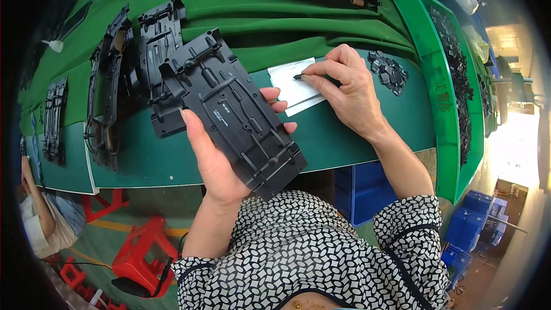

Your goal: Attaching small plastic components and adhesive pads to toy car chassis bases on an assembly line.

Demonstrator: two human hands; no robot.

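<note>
Your left hand [215,169], spread wide, grips the black molded panel [235,109] over the green tabletop [143,163]. Your right hand [350,92] pinches a small black piece [298,77] at the white pad [295,97] (black parts pile [389,73] beside).

Left hand [217,167] holds black panel [236,112]; right hand [351,89] pinches small black piece [298,77] over white sheet [294,93].
</note>
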